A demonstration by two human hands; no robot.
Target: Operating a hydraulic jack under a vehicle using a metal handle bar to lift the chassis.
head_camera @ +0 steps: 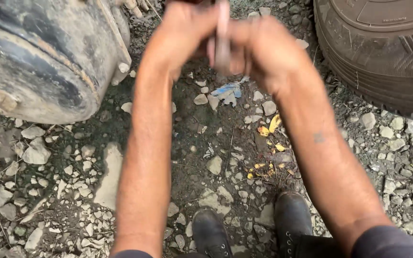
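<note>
Stony dirt ground [72, 191] carries a rusty drum [39, 57] at ten o'clock, a tyre [383, 48] at two, yellow leaves [269, 126] centre.

A big, grimy metal drum [39, 57], rusted and streaked with black, fills the upper left of the frame. In the upper right corner sits a heavy rubber tyre [383, 52] with deep tread. Between them the ground [72, 191] is dark dirt strewn with pale broken stones. A crumpled blue-and-white scrap [228, 91] lies near the top centre, and yellow leaf bits [271, 126] are scattered right of centre. Two black boots [211, 234] show at the bottom edge.
</note>
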